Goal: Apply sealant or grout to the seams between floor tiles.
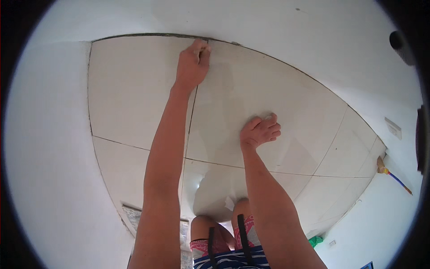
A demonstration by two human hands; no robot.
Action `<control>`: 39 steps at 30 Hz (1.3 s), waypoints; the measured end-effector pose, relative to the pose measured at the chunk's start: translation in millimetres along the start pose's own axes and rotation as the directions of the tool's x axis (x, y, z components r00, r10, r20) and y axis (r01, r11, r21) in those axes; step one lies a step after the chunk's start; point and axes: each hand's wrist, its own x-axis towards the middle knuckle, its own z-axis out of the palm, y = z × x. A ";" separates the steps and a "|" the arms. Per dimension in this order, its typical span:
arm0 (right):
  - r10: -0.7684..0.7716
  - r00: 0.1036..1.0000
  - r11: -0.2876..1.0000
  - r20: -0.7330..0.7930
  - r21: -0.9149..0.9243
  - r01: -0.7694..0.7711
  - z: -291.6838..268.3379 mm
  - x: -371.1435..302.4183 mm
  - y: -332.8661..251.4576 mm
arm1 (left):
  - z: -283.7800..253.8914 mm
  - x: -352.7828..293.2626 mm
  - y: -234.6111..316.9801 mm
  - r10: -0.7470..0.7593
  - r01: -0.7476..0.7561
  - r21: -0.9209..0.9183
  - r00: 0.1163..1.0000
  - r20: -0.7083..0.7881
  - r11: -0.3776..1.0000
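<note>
Pale floor tiles [268, 85] spread in front of me, with dark joints between them. My left hand [192, 65] reaches far ahead to where a tile joint meets the gap along the white wall. Its fingers are closed in a pinch at the joint; whatever is between them is too small to make out. Nearer and to the right, my right hand [260, 131] rests low on a large tile, fingers curled in. A small whitish spot shows by its fingertips, but I cannot tell what it is. My bare knees [204, 223] are at the lower middle.
White walls [45, 134] rise on the left, ahead and right. A brush-like tool with a blue and yellow handle [390, 172] leans in the right corner, below a wall plate [393, 128]. Patterned flat pieces [132, 216] lie lower left, a green item [315, 241] lower right.
</note>
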 end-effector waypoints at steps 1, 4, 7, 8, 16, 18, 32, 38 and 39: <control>0.003 1.000 1.000 0.012 -0.005 -0.003 -3.7 -0.8 -1.6 | -4.9 -13.5 -5.3 -0.004 0.004 0.004 1.000 -0.006 1.000; -0.009 1.000 1.000 -0.003 -0.012 0.009 -6.7 0.1 -2.6 | -4.7 -58.5 -30.3 0.148 -0.150 -0.018 0.986 -0.070 0.989; -0.015 1.000 1.000 -0.014 -0.014 0.015 -5.7 -0.8 -2.6 | -2.5 -77.4 -36.7 0.296 -0.300 -0.001 0.941 -0.164 0.954; -0.011 1.000 1.000 -0.006 -0.019 0.011 -5.6 -1.0 -0.2 | -1.0 -72.5 -34.5 0.291 -0.295 0.000 0.942 -0.168 0.955; -0.065 0.995 0.997 -0.082 -0.042 0.061 2.8 0.4 3.0 | 4.6 -16.3 -23.4 0.233 -0.221 0.088 0.957 -0.170 0.971; -0.110 0.988 0.993 -0.107 -0.048 0.105 6.0 -0.7 2.8 | 6.4 -23.3 -26.2 0.253 -0.235 0.106 0.942 -0.219 0.966; -0.106 0.974 0.986 -0.199 -0.151 0.076 15.2 3.6 7.8 | -9.3 -181.7 -23.5 -0.095 -0.005 -0.320 0.950 -0.296 0.948; -0.082 0.983 0.990 -0.163 -0.127 0.062 10.5 2.0 1.9 | -59.1 -279.6 -79.1 -0.359 0.135 -0.402 0.748 -0.558 0.906; -0.091 0.981 0.990 -0.171 -0.127 0.069 10.6 8.2 4.7 | -74.4 -288.4 -84.2 -0.492 0.226 -0.480 0.675 -0.549 0.847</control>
